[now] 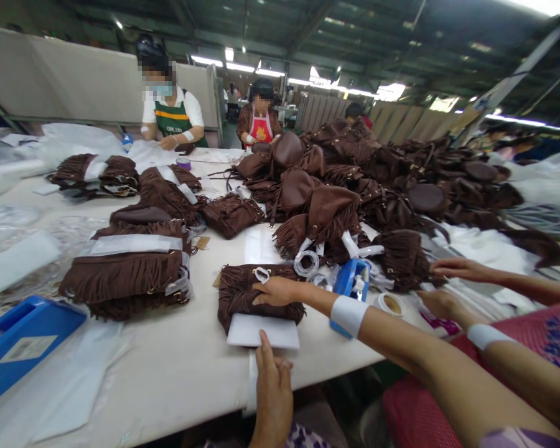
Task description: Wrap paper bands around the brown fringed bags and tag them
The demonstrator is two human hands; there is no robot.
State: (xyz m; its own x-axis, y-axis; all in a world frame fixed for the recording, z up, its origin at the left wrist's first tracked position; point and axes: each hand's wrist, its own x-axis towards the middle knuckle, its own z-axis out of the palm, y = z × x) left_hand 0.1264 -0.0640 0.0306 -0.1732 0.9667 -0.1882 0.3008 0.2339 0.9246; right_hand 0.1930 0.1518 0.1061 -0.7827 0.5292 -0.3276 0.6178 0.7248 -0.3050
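Observation:
A brown fringed bag (236,298) lies on the white table in front of me. My right hand (275,291) reaches in from the right and rests on top of it, fingers spread, beside a small white loop. A white rectangular sheet (262,331) lies against the bag's near side. My left hand (274,373) is at the sheet's lower edge, index finger pointing up against it and the other fingers curled; whether it pinches the sheet cannot be made out.
Stacked fringed bags (121,267) lie left, near a blue tape dispenser (28,342). Another blue dispenser (350,292) and a tape roll (391,303) stand right. A large brown bag pile (336,211) fills the back. A co-worker's hands (448,292) are at right; people work beyond.

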